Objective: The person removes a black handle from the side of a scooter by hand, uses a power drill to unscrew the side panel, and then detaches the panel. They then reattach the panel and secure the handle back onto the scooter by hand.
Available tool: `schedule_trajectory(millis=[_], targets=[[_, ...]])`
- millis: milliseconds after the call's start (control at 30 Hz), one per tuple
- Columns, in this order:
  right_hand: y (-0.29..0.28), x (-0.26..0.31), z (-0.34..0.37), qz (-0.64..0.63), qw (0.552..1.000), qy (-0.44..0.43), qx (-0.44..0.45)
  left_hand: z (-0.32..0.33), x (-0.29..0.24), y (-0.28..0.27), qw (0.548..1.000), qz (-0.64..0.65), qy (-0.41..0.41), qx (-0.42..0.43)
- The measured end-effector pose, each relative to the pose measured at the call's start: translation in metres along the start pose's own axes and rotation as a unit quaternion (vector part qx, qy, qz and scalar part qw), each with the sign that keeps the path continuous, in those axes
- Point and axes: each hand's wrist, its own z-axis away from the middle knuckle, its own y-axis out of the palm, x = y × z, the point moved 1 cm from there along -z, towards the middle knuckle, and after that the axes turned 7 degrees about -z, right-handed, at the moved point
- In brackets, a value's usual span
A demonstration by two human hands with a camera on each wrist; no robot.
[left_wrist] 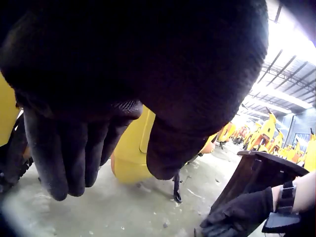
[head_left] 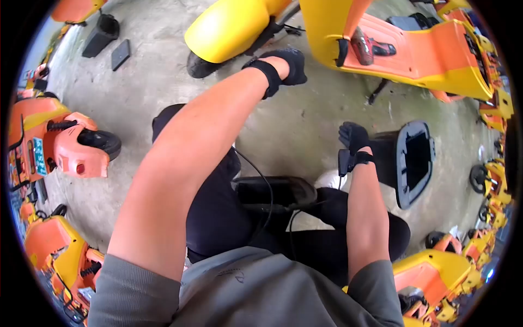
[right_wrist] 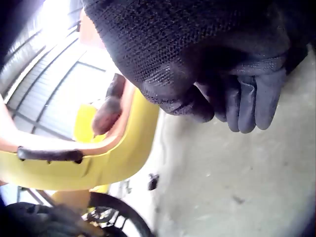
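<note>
My left hand (head_left: 290, 65), in a black glove, reaches forward over the floor beside a scooter's yellow front fender (head_left: 226, 30). In the left wrist view its fingers (left_wrist: 74, 158) hang nearly straight, with nothing in them. My right hand (head_left: 354, 136), gloved too, is lower and to the right, beside a black plastic tub (head_left: 403, 188) with a wide rim lying on its side. The right wrist view shows relaxed, slightly bent fingers (right_wrist: 247, 106) over the floor, holding nothing. Another black tub (head_left: 275, 204) lies between my legs.
A red and black power drill (head_left: 376, 48) lies on the orange footboard (head_left: 389, 35) of the scooter ahead. At the back left are a black bin (head_left: 101, 35) and a flat dark panel (head_left: 121, 54) on the concrete floor (head_left: 158, 60). Yellow and orange scooters surround me.
</note>
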Motion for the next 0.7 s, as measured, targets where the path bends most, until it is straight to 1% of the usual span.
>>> schedule_trajectory(millis=[67,133,167,200,233,267,300,333,367,400,433,467,500,567,600,633,667,700], targets=[[-0.080,-0.044,-0.045,-0.001,0.994,0.090,0.061,-0.005,-0.001,0.008,0.999,-0.012,0.035,-0.001],[-0.151,-0.077,-0.080,-0.030,0.971,0.182,0.154,0.005,-0.013,-0.005,1.000,0.003,0.023,0.011],[-0.185,-0.093,-0.102,-0.018,0.948,0.209,0.238,0.008,-0.018,-0.010,1.000,0.007,0.015,0.016],[-0.163,-0.096,-0.086,-0.161,0.961,0.219,0.049,0.009,-0.021,-0.010,0.999,0.012,0.022,0.020],[-0.157,-0.092,-0.079,-0.162,0.961,0.220,0.042,0.008,-0.026,-0.011,0.999,0.005,0.042,0.002],[-0.162,-0.093,-0.090,0.136,0.988,0.067,-0.012,0.008,-0.030,-0.011,0.998,-0.002,0.062,-0.015],[-0.169,-0.096,-0.107,0.420,0.901,-0.091,-0.062,0.009,-0.033,-0.012,0.998,0.001,0.065,-0.011],[-0.206,-0.132,-0.167,0.540,0.790,-0.266,-0.113,0.010,-0.037,-0.013,0.997,0.006,0.079,-0.027],[-0.199,-0.127,-0.165,0.541,0.791,-0.264,-0.111,0.013,-0.039,-0.015,0.995,0.008,0.090,-0.044],[-0.170,-0.111,-0.153,0.561,0.774,-0.261,-0.136,0.016,-0.039,-0.016,0.995,0.017,0.089,-0.036],[-0.127,-0.082,-0.131,0.580,0.755,-0.261,-0.161,0.018,-0.037,-0.013,0.994,0.019,0.099,-0.038],[-0.050,-0.029,-0.046,0.503,0.813,-0.216,-0.200,0.022,-0.036,-0.012,0.995,0.019,0.091,-0.031],[-0.057,-0.041,-0.070,0.670,0.650,-0.276,-0.227,0.026,-0.035,-0.009,0.996,0.016,0.084,-0.025],[-0.063,-0.061,-0.114,0.593,0.688,-0.208,-0.363,0.030,-0.027,0.005,0.993,0.019,0.099,-0.056],[-0.053,-0.055,-0.118,0.790,0.551,-0.143,-0.226,0.033,-0.027,0.007,0.995,0.011,0.090,-0.048],[-0.047,-0.053,-0.118,0.925,0.369,-0.063,-0.072,0.035,-0.027,0.009,0.996,0.005,0.082,-0.038],[-0.055,-0.061,-0.131,0.933,0.349,-0.056,-0.067,0.037,-0.027,0.007,0.996,0.008,0.081,-0.035],[-0.064,-0.074,-0.145,0.941,0.330,-0.047,-0.063,0.040,-0.024,0.009,0.994,0.030,0.090,-0.053]])
